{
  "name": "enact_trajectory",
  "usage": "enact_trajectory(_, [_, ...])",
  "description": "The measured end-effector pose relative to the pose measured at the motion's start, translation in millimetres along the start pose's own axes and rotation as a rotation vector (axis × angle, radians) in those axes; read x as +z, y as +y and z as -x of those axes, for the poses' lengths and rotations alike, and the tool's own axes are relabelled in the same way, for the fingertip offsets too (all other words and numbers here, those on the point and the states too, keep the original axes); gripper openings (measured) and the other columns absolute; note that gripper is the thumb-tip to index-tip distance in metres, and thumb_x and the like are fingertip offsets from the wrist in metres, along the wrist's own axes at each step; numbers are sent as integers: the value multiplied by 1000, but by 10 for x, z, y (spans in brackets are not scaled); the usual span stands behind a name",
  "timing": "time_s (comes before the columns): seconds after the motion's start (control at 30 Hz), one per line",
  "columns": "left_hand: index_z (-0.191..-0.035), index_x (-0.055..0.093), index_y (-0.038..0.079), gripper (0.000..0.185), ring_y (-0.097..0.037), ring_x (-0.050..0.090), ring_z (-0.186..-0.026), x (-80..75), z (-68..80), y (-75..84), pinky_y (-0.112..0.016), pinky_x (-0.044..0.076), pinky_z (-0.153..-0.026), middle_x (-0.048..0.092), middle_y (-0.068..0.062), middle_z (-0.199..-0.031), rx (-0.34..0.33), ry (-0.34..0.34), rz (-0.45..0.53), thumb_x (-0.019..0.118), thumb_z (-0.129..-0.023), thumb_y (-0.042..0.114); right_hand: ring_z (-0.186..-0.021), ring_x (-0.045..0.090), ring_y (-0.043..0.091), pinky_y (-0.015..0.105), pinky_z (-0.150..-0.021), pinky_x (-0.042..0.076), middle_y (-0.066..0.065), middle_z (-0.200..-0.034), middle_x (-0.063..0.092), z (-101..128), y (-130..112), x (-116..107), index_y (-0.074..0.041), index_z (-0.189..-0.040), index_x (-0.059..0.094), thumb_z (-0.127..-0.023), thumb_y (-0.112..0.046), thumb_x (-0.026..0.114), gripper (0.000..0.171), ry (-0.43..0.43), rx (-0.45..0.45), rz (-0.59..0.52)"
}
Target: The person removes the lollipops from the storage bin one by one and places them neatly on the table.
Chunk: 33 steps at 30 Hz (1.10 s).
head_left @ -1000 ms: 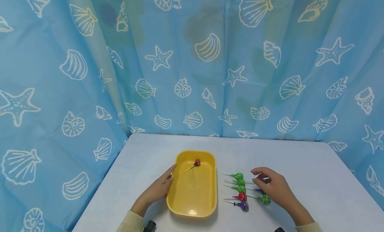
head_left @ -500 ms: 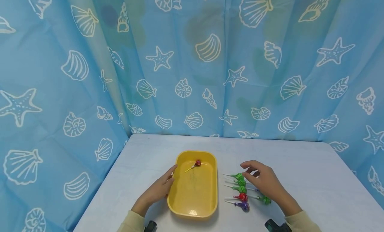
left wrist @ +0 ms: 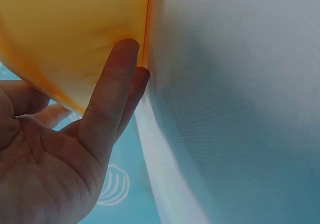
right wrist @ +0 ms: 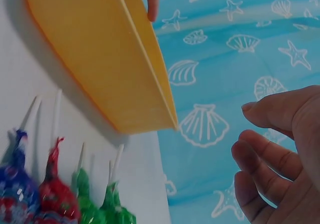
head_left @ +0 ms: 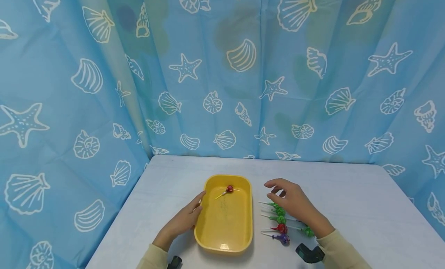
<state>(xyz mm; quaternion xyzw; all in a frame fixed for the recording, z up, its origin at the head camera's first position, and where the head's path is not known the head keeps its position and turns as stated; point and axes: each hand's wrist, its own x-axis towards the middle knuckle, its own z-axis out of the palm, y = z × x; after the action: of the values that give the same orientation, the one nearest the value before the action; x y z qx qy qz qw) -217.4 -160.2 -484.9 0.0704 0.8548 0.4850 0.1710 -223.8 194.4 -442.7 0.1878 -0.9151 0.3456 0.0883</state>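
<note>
Right hand: the right hand [head_left: 290, 201] is held in the air above the far end of the row of wrapped lollipops [head_left: 278, 220], fingers loosely curled and apart; nothing is seen between them in the right wrist view [right wrist: 280, 159].
Left hand: the left hand [head_left: 185, 218] is laid with straight fingers against the left outer wall of the shallow yellow plastic tray [head_left: 243, 238]; in the left wrist view the fingertips [left wrist: 125, 54] are seen touching the rim.
Lollipops: the green, red and purple wrapped lollipops are laid side by side on the white table [head_left: 365, 207], just right of the tray, sticks pointing toward it.
In the tray: one red wrapped lollipop with a pale stick [head_left: 226, 190] is lying near the far wall.
Just changed: the right hand has been drawn leftward and away from the near end of the row, from beside the purple and green sweets toward the tray's far right corner; it appears to have come away empty.
Meaning: judged from this, a pick has not yet been made, and the row seems undisturbed.
Against the earlier frame: the left hand, the tray and the red lollipop inside it are unchanged; a dark wrist device [head_left: 309, 253] is now shown at the right sleeve.
Backdrop: a blue curtain printed with shells and starfish [head_left: 222, 75] is hung behind the table.
</note>
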Motion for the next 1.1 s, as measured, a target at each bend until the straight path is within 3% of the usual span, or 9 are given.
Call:
enact_trajectory(0.2, [-162,26,18,54,-22,58,-75,-1,6,-16,-36,51,-62,52,-23,-138,20,-10,8,40,-110,20,-95,65,16,40,-82,58,4,-116,70,-137,-63,104,-12,-121,70,-92,-14,75,29,-37,-41,-10])
enact_trajectory(0.57, [-163,25,17,54,-22,57,-71,-18,10,-18,-36,51,-60,50,-26,-140,41,-19,18,39,-110,19,-99,64,19,41,-86,57,3,-121,69,-325,-235,248,-9,-125,70,-92,-11,74,33,-112,28,-44])
enact_trajectory(1.1, [-163,26,20,54,-21,56,-69,-38,12,-33,-35,50,-61,44,-30,-147,30,-27,24,39,-110,21,-97,66,20,36,-84,58,8,-121,70,-697,-334,512,-9,-124,70,-92,-9,75,33,-253,27,30])
